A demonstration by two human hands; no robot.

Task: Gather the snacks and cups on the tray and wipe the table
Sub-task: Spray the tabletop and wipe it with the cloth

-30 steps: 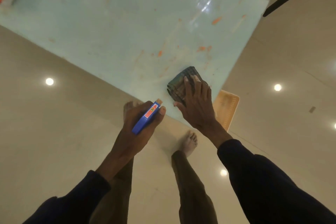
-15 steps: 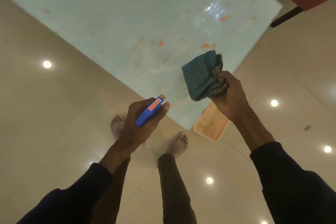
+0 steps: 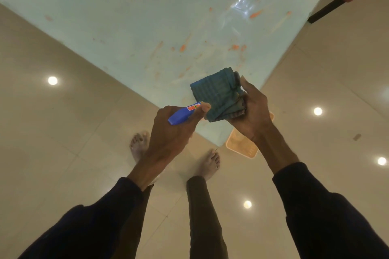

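Note:
A pale green table (image 3: pixel 147 17) with orange smears and streaks fills the upper part of the view, its near corner pointing toward me. My right hand (image 3: pixel 252 111) grips a folded dark teal cloth (image 3: pixel 219 94), lifted off the table above the near corner. My left hand (image 3: pixel 172 132) holds a small blue packet (image 3: pixel 184 113) with a red label, its tip close to the cloth. No cups or tray with snacks are in view.
An orange plastic tray-like thing (image 3: pixel 244 145) lies on the floor under the table corner, partly hidden by my right wrist. My bare feet (image 3: pixel 207 163) stand on shiny beige tiles. A dark chair leg (image 3: pixel 325 13) and reddish seat are at the upper right.
My right hand lifted the cloth off the table, where it had been pressing it flat, and brought it toward my left hand. The left hand with the blue packet moved up to meet it.

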